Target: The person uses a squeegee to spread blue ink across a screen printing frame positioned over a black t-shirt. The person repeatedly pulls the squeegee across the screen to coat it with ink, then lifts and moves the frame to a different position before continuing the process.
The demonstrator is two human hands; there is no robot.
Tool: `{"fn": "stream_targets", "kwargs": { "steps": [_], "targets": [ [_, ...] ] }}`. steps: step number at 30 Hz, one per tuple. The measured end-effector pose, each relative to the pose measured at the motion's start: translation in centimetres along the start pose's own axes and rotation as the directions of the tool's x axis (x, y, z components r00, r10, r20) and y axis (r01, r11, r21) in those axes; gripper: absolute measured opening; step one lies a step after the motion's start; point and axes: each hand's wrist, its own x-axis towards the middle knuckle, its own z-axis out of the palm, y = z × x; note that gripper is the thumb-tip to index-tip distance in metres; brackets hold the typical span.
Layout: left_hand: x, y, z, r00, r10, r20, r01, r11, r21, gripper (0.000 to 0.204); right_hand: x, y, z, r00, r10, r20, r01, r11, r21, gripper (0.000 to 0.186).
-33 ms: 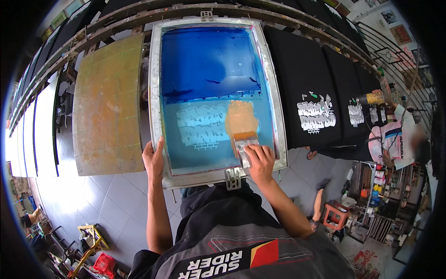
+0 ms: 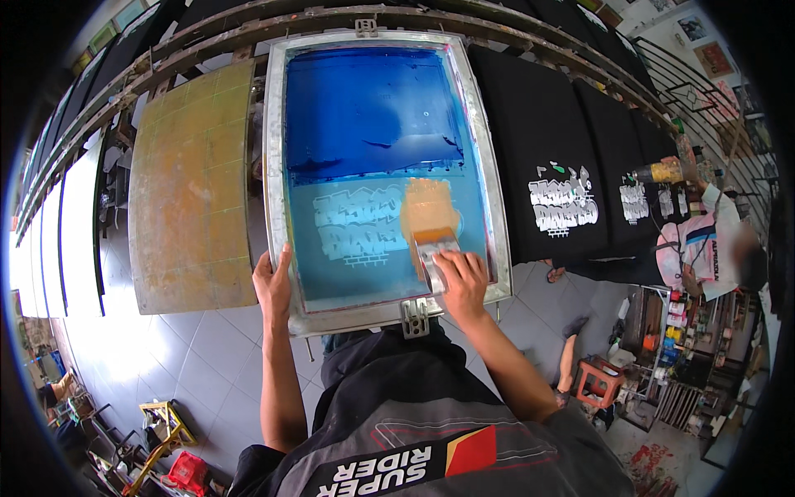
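In front of me is a screen-printing frame (image 2: 279, 190) with a pale metal border and a mesh that is deep blue at the far part and lighter teal nearer me. White stencil lettering (image 2: 356, 224) shows through the lower mesh. My left hand (image 2: 273, 286) is closed round the frame's near left side, thumb on top. My right hand (image 2: 464, 282) grips a small squeegee (image 2: 433, 258), tilted, its far edge coated with orange-brown ink. That edge rests at the near part of a peach-orange ink patch (image 2: 431, 205), which covers the lettering's right side.
A bare, stained printing board (image 2: 195, 190) lies left of the frame. To the right, black fabric (image 2: 530, 116) with white prints covers further boards. Another person (image 2: 704, 248) stands at the far right, beside a cluttered rack. A red stool (image 2: 599, 383) stands on the tiled floor.
My right hand and the squeegee have shifted very slightly away from me, up the mesh. My left hand stays on the frame.
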Motion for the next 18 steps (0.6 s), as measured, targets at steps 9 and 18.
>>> {"fn": "stream_targets", "kwargs": {
  "steps": [9,18],
  "targets": [
    [0.8,-0.5,0.7,1.000,0.026,-0.001,-0.026,0.995,-0.099,0.042,13.2,5.2,-2.3,0.953,-0.115,0.281,0.105,0.993,0.049,0.020],
    [0.4,-0.1,0.6,0.984,0.098,-0.147,-0.073,0.983,0.167,0.058,9.8,4.1,-6.1,0.772,0.620,0.139,-0.539,0.523,0.660,0.033]
  ]
}}
